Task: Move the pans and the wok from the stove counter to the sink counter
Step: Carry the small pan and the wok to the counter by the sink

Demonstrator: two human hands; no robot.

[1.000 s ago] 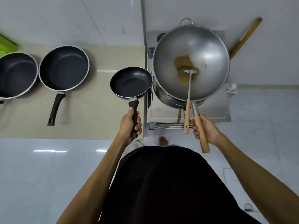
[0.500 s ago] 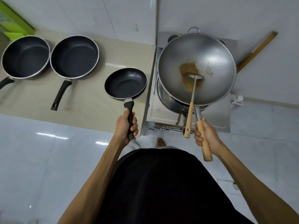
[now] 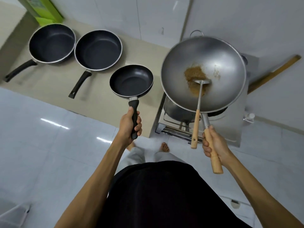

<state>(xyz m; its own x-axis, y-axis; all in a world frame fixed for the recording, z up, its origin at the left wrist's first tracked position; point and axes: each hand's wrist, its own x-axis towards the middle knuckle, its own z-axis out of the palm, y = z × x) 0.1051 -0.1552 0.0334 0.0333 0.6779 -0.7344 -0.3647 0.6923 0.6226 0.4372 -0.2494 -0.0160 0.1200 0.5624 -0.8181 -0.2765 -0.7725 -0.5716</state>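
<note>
My left hand grips the black handle of a small black frying pan, held over the beige counter near its right end. My right hand holds the wooden handle of a large steel wok, lifted above the stove. A metal spatula with a wooden grip lies in the wok, on a brown rusty patch. Two larger black pans rest side by side on the counter to the left, handles pointing toward me.
A green box stands at the counter's back left corner. A wooden stick leans against the wall right of the stove. A small bottle sits by the stove's right edge. White tiled floor lies below, with my bare feet on it.
The view has swung left, so counter and pans sit more to the right and lower. The small pan and the wok stay gripped and lifted, and have shifted slightly leftward.
</note>
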